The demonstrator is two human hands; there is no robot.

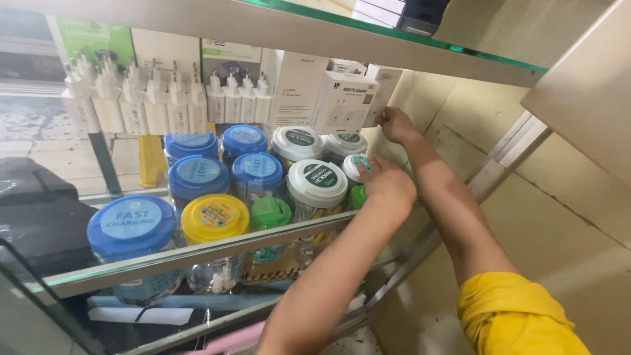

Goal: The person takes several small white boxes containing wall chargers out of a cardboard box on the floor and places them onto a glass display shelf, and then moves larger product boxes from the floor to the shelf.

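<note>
My left hand [389, 183] reaches over the glass shelf [197, 253] and closes on a small white-lidded jar [355, 165] at the right end of the jar rows. A green-lidded jar [357, 196] sits just below that hand. Farther back, my right hand [396, 123], on the arm with a yellow sleeve [509, 315], grips the right edge of a white charger box [345, 102] standing at the back of the shelf. Part of the small jar is hidden under my left fingers.
Blue-lidded jars [198, 176], a yellow-lidded jar [215, 217], a green-lidded jar [271, 212] and larger white-lidded jars [317, 182] crowd the shelf. White plug chargers [158, 102] line the back. Another glass shelf [394, 39] hangs above; a beige wall [559, 217] closes the right.
</note>
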